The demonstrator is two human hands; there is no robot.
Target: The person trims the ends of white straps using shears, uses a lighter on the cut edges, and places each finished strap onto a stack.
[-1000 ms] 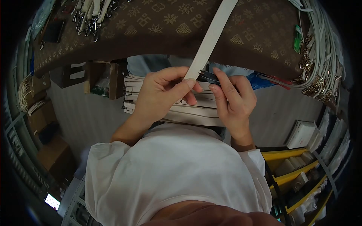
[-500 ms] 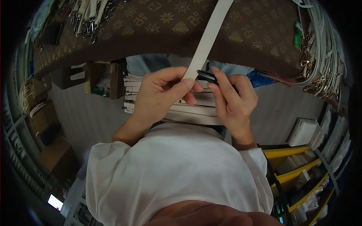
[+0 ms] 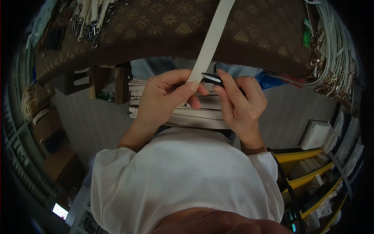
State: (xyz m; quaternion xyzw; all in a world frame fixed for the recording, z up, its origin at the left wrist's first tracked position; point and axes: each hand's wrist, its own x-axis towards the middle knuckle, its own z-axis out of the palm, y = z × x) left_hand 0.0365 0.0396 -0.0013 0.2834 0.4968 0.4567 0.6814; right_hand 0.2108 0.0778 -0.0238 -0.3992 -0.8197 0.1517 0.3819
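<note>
A long cream strap (image 3: 210,43) runs from the patterned tablecloth (image 3: 163,35) down to my left hand (image 3: 161,93). That hand is closed, pinching the strap near its lower end between thumb and fingers. Between the thumb and fingers of my right hand (image 3: 243,99) is a small black two-pointed tool (image 3: 212,78); whether it is snips or tweezers I cannot make out. Its tip meets the strap's right edge, just above my left thumb. Below both hands, several cream straps (image 3: 200,121) lie side by side across my lap.
Straps with metal clips (image 3: 94,17) lie at the table's upper left. White cords with gold clasps (image 3: 331,58) hang at its right edge, near a green object (image 3: 307,34). Cardboard boxes (image 3: 62,162) stand left, yellow shelf bins (image 3: 300,158) right.
The strap has shifted slightly left, and the tool's tip now sits against its edge. Both hands keep nearly the same grip. The view has moved slightly.
</note>
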